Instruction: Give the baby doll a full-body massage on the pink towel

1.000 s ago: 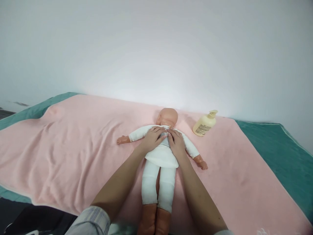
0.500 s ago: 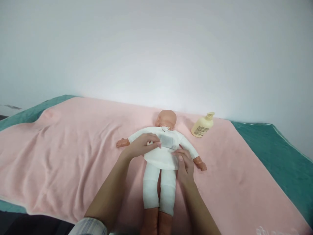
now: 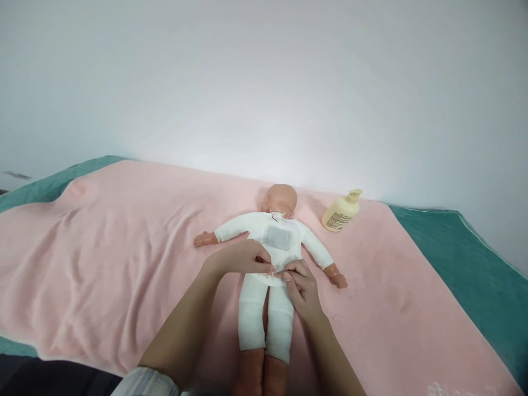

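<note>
A baby doll (image 3: 268, 319) with a white cloth body lies stretched out, its bald head (image 3: 280, 199) at the far end and its arms spread. A grey rectangular patch (image 3: 278, 237) shows on its torso. My left hand (image 3: 243, 257) is over the doll's lower torso, thumb and fingers pinched together. Close beside it, my right hand (image 3: 303, 285) is also closed in a pinch, its fingertips almost meeting the left ones. Whatever lies between the fingertips, perhaps white cloth, is too small to make out.
A pale yellow pump bottle (image 3: 341, 212) stands to the right of the doll's head. Under everything is a pink blanket (image 3: 396, 297), wrinkled on the left, over a green cover (image 3: 462, 247). A white wall (image 3: 264, 88) rises behind.
Both hands have moved down the doll's torso toward its hips and closer together, fingers now pinched. The white flap of cloth across the waist has lowered, baring the whole grey patch.
</note>
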Tool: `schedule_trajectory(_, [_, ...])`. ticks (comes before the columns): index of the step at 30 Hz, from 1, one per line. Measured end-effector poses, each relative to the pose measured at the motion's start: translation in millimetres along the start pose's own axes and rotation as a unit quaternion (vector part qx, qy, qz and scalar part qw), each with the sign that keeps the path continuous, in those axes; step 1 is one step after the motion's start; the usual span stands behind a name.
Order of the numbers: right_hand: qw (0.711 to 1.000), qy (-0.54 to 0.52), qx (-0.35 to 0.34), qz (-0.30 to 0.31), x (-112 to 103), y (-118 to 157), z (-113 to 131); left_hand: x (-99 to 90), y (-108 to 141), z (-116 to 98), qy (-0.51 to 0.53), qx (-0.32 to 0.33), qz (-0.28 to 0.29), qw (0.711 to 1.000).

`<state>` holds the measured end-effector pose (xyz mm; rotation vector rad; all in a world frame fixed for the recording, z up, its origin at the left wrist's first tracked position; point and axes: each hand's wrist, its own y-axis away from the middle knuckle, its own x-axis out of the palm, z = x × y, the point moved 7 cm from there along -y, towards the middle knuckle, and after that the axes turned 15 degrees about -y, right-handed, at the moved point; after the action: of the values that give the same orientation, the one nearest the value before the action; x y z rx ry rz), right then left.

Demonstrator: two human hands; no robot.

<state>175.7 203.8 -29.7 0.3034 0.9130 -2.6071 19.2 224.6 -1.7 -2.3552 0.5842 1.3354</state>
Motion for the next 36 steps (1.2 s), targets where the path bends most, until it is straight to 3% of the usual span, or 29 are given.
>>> schedule_trajectory(3, [1.000,-0.004,0.025,-0.005,1.5,-1.2,-3.7,8.8,-3.4,-2.9,0.031,0.016,0.065,0.997])
schedule_trajectory(7, [1.000,-0.009,0.020,-0.011,1.2,-1.1,-1.8,8.5,-5.3,-3.6,0.044,0.027,0.086,0.995])
schedule_trajectory(14, [0.999,0.012,-0.009,-0.032,-3.1,0.1,0.1,-2.7,-5.0,-5.1,0.031,0.025,0.047,0.998])
schedule_trajectory(22, [0.998,0.032,0.038,-0.028,1.5,-2.3,-7.9,6.4,-8.0,-2.1,0.018,0.040,0.035,0.998])
schedule_trajectory(36, [0.995,0.088,0.031,-0.021,4.5,-4.4,-7.2,6.1,-11.3,1.3,0.003,0.046,0.003,0.999])
